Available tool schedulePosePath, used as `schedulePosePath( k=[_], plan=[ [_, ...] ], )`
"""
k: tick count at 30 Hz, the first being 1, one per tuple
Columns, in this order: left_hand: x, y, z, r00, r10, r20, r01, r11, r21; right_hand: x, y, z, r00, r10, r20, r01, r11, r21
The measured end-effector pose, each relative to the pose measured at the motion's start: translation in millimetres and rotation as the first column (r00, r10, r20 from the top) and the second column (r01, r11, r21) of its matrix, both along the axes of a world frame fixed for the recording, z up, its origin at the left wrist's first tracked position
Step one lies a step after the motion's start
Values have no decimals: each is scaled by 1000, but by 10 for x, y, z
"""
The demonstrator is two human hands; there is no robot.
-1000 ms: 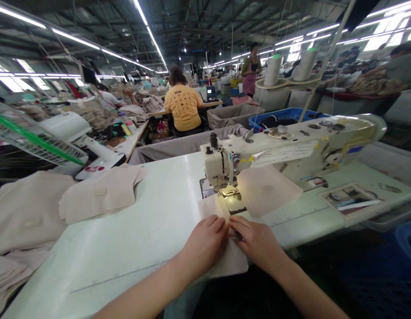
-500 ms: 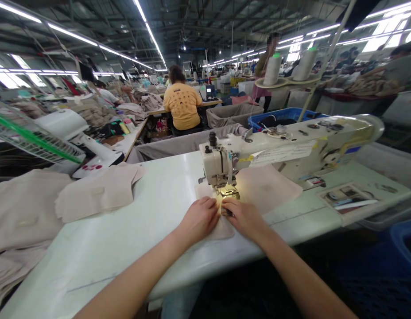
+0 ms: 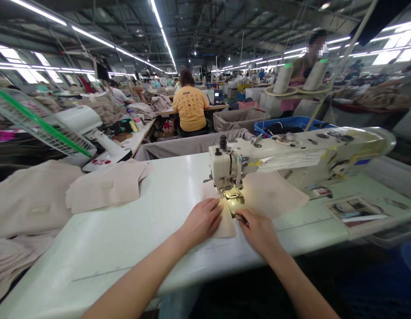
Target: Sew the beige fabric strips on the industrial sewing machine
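Observation:
A beige fabric piece [image 3: 226, 228] lies under the needle area of a white sewing machine [image 3: 222, 164]. My left hand [image 3: 203, 221] rests on this fabric, fingers bent and pressed together along its left side, just in front of the presser foot. To the right of the strip, my right hand [image 3: 260, 230] is closed in a pinch around a small dark object, mostly covered by the fingers. Its tip is close to the lit metal plate [image 3: 234, 197]. A wider part of the beige cloth [image 3: 275, 192] spreads out to the right beneath the machine arm.
Stacked beige fabric pieces [image 3: 104, 186] lie on the left of the table [image 3: 132, 239], beside a white fan [image 3: 81, 119]. A tray of small tools [image 3: 358, 210] is set in the right side. Thread cones [image 3: 283, 79] stand behind. A person in a yellow shirt [image 3: 191, 106] sits ahead.
My right hand has drawn back to the right, away from my left hand and the needle, with the small dark object. My left hand stays on the fabric. The camera view has shifted slightly.

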State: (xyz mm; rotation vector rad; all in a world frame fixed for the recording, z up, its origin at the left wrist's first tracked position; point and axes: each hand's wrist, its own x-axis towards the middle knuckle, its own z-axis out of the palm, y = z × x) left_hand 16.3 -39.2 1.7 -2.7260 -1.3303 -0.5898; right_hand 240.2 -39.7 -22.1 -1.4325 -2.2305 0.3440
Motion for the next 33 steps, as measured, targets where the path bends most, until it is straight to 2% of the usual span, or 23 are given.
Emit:
schedulePosePath(
  k=[6,14,19,22,25,29,31,33],
  plan=[
    [-4,-18,-23,1000,-5,6,5,1000,-8,-21,-9,7,1000,-1,17,1,1000,-4],
    [23,-60,-56,998,47,-45,-48,998,-37,-19,-9,4,999,-19,35,19,1000,6],
    [-85,-87,-55,993,69,-95,-74,996,-56,-15,-4,-10,999,-25,45,24,1000,18],
    [-182,-189,18,988,83,-130,-93,993,-75,-5,0,-33,998,-22,54,21,999,30],
    [-164,-403,178,979,123,-161,-140,985,-100,15,4,-62,998,-7,57,4,999,54],
    [-2,-614,338,953,147,-264,-220,937,-272,25,5,-96,998,4,58,-10,995,99],
    [26,-547,309,933,181,-311,-274,917,-289,17,2,-110,999,13,34,-17,993,114],
    [-18,-364,209,906,277,-319,-349,917,-193,20,-2,-115,999,34,-38,-28,991,133]
  ],
)
